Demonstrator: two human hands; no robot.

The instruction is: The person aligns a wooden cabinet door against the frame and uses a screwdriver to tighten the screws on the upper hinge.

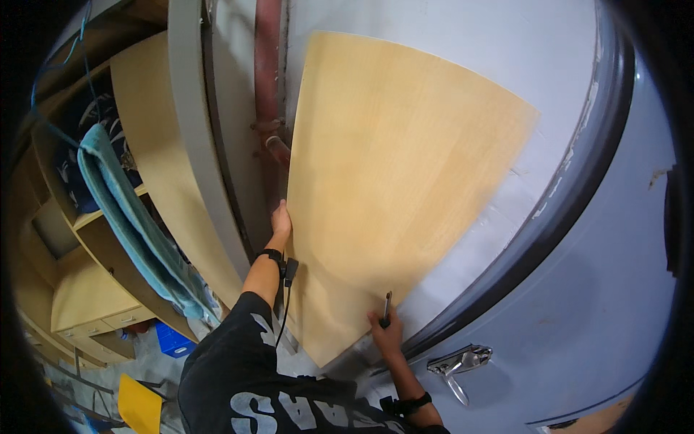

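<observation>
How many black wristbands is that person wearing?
2: one wristband behind the left hand, at the edge of the wooden board; another wristband behind the right hand, holding a slim tool.

The board [397, 166] is before the wall [506, 43], the pipe [267, 65] on its left, the door [578, 289] on its right; farther left, the towel [123, 210] hangs before the cupboard [155, 101].
</observation>
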